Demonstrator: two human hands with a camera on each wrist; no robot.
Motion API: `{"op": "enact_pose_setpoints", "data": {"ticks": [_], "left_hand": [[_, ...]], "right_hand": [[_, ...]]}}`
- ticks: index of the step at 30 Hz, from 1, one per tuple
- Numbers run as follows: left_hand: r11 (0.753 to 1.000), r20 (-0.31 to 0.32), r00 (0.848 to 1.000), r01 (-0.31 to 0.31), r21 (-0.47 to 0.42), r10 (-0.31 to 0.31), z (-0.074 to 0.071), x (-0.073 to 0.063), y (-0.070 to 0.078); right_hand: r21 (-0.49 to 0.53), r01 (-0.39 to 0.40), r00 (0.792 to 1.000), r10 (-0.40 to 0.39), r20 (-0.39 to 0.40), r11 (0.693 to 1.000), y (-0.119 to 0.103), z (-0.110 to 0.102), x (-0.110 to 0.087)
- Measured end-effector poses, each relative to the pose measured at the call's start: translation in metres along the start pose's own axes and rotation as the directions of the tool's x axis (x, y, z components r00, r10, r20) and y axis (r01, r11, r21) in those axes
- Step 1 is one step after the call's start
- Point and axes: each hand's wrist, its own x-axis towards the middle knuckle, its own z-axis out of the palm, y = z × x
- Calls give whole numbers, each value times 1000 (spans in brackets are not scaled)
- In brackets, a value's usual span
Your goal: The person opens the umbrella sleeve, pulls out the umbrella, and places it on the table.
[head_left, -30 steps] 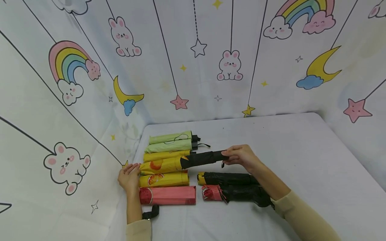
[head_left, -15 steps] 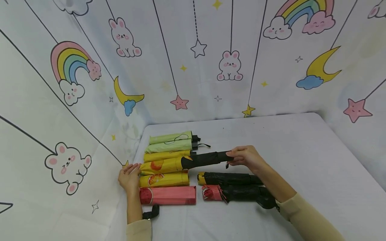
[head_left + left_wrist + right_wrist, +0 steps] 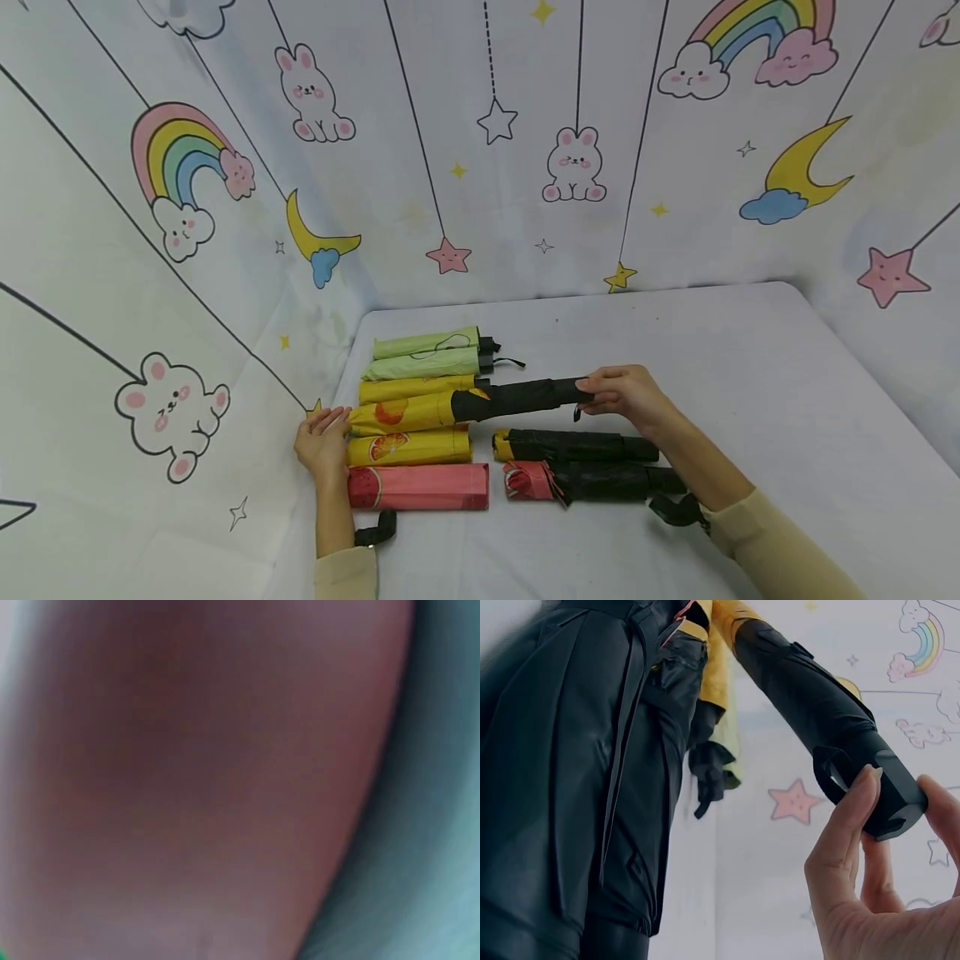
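Observation:
A folded umbrella (image 3: 517,400) with a black body spans the space between the two hands, slightly tilted, its right end higher. Its left part is inside a yellow sleeve (image 3: 405,415) with an orange-fruit print. At the sleeve's far left end, my left hand (image 3: 322,442) pinches the fabric. My right hand (image 3: 628,398) grips the black handle end (image 3: 889,799) between thumb and fingers; a small strap loop hangs there. Only blurred skin and a greyish-teal surface fill the left wrist view.
Two light-green umbrellas (image 3: 423,363) lie at the back, with a yellow one (image 3: 412,389) before them. Nearer are a yellow sleeve (image 3: 408,447), a pink sleeve (image 3: 427,487), a black-and-yellow umbrella (image 3: 577,446) and a black-and-pink one (image 3: 600,483). Patterned cloth hangs behind the table (image 3: 675,333).
My right hand has moved a little to the right, drawing more of the black umbrella out of the yellow sleeve. The left hand has stayed at the sleeve's end.

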Motion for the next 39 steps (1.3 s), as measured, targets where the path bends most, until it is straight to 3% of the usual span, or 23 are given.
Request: {"op": "enact_pose_setpoints", "data": {"ticks": [28,39], "left_hand": [[1000,-1,1000,13,14,-13,-2,1,2],[1000,-12,1000,-17,22,17,-2,2,0]], "right_hand": [[53,49,999,-49,-3,997,6,-30,-21],[62,-3,999,6,-45,998,16,-53,-27]]}}
